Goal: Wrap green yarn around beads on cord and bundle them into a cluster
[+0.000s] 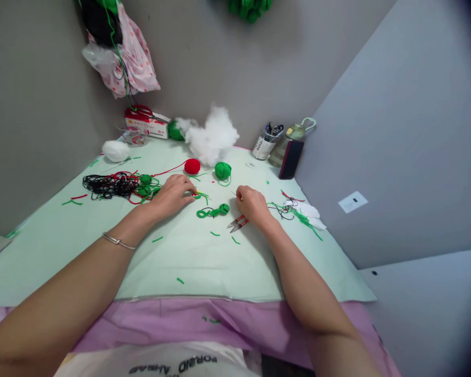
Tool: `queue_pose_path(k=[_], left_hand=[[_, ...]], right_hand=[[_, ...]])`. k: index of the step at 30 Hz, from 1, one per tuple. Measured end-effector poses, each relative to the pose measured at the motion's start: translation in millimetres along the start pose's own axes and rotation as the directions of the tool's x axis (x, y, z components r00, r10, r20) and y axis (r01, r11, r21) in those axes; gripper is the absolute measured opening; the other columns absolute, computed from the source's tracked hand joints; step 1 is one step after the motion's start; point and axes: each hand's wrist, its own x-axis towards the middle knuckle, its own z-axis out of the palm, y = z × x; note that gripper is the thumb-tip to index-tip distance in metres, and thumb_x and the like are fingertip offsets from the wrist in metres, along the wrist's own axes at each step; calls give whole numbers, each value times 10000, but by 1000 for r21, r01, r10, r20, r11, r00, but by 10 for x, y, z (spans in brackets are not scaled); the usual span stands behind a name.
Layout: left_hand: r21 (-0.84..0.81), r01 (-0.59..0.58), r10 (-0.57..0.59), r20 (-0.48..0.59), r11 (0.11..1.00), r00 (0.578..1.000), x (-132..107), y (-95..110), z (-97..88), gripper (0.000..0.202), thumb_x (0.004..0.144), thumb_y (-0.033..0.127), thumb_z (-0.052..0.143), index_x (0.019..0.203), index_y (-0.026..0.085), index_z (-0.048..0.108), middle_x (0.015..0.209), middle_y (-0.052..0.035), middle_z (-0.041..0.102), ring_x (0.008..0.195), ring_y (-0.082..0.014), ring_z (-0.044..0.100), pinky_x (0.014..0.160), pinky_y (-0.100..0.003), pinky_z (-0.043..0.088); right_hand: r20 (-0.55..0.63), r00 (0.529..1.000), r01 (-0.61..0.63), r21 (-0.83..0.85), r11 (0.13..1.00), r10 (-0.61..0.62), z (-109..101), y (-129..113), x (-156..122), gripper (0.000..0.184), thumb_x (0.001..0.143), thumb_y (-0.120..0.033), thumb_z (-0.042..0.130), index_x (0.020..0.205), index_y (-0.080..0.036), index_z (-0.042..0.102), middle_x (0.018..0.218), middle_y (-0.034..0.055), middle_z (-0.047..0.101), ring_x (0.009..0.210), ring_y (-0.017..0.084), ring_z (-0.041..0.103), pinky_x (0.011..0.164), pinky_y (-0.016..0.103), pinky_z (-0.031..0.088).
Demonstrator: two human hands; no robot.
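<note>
My left hand (175,195) is closed, thumb and forefinger at a small green crocheted piece (198,196) with a bit of yellow and loose green ends. My right hand (252,204) pinches a thin, needle-like thing (233,193), too small to make out clearly. Under the right hand lie thread snips (238,224) with orange-red handles, blades pointing left. Between the hands, slightly nearer me, rests a green crocheted strap with a ring and ball (215,211). Beyond them sit a red yarn ball (192,166) and a green yarn ball (223,170).
Left lie tangled black yarn (113,186) and white yarn (116,151). White stuffing (214,136), a box (147,125) and red-handled scissors (139,111) are behind. Right stand a pen cup (264,147), bottle (280,152) and phone (291,159). Yarn scraps (306,220) dot the table.
</note>
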Motion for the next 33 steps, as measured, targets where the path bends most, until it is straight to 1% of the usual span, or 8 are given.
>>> queue_pose_path(k=[4,7,10,12,17,22,25,33], left_hand=[[-21,-37,36,-64,999,997,-2,86,13,182,864,339,596,894,211,722,1046,-102,679,1145,-293,537,1075,-449,361],[-115,21,-34,-115,993,993,2,241,-52,227,904,330,520,869,209,709,1045,-87,701,1099,-269,572,1047,-422,386],[-229,128,-155,-105,965,982,0,384,-90,233,897,363,523,872,206,694,1037,-61,713,1043,-249,597,970,-376,426],[-248,164,-191,-87,955,978,-2,426,-92,235,889,377,533,879,204,692,1034,-54,714,1023,-244,602,943,-363,427],[-191,108,-119,-46,976,992,-9,375,-113,208,861,373,557,879,207,681,979,-58,706,1001,-253,586,910,-369,418],[-64,143,-126,216,988,968,-35,289,-184,119,735,355,681,735,238,705,863,-55,683,964,-288,589,823,-363,420],[-34,110,-96,295,993,951,-47,288,-192,102,726,319,675,665,242,706,797,-54,684,914,-279,602,772,-346,423],[-481,198,-146,144,854,979,-17,378,-211,202,862,404,594,853,205,627,864,-35,686,769,-181,597,686,-299,431]], right_hand=[[-128,989,-6,460,888,73,-7,18,5,239,817,-152,494,997,-189,646,815,23,667,733,170,577,731,296,398],[-89,989,-8,763,647,117,-68,-24,-7,137,766,-215,555,879,-181,625,746,4,634,683,149,560,667,278,410],[-13,995,-29,910,413,98,-142,-91,-34,143,770,-303,606,834,-175,616,738,6,637,625,122,516,595,259,393],[9,996,-38,937,348,86,-173,-128,-50,201,785,-368,633,820,-170,625,729,8,636,600,107,480,572,254,377],[-6,997,-19,950,313,78,-169,-153,-64,257,777,-416,678,803,-167,621,707,-2,620,588,96,458,567,252,366],[2,997,-26,944,328,74,-157,-147,-70,253,787,-414,675,803,-168,619,701,-7,613,582,94,454,573,254,364],[4,998,-27,945,326,70,-171,-154,-80,260,784,-420,680,802,-168,617,699,-7,612,584,95,457,574,253,365],[20,1000,-21,975,223,5,-234,-223,-124,258,777,-411,710,810,-167,632,694,-6,621,567,88,429,565,255,357]])
